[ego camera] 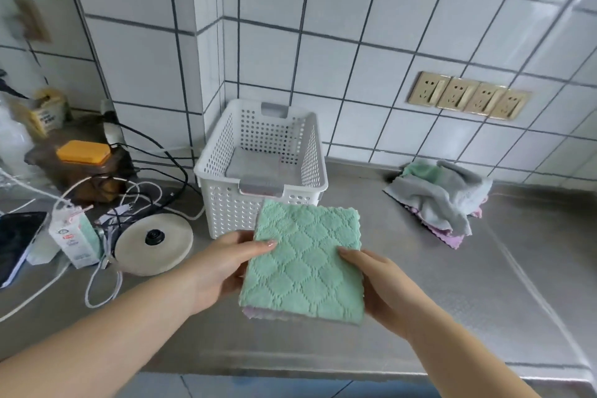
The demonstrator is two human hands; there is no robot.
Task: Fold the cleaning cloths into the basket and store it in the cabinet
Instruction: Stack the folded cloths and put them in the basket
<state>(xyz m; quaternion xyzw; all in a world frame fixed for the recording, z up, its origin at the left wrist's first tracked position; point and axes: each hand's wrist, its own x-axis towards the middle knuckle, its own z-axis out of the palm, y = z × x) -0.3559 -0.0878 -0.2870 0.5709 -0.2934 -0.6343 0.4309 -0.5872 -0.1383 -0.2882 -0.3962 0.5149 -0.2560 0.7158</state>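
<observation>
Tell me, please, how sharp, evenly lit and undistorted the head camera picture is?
In the head view, the green cloth and white basket are fairly sharp; the clutter at the left edge, like the orange-lidded box, is soft; tile lines bow from wide-angle distortion; glare washes the top right wall; shadows are weak.

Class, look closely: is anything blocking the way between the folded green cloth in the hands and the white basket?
Nothing visible does. The folded green quilted cloth is held just before the white perforated plastic basket, whose open top holds only a folded grey cloth.

Bare forearms, no sleeves; left hand (223,265), right hand (381,287) ungloved
</observation>
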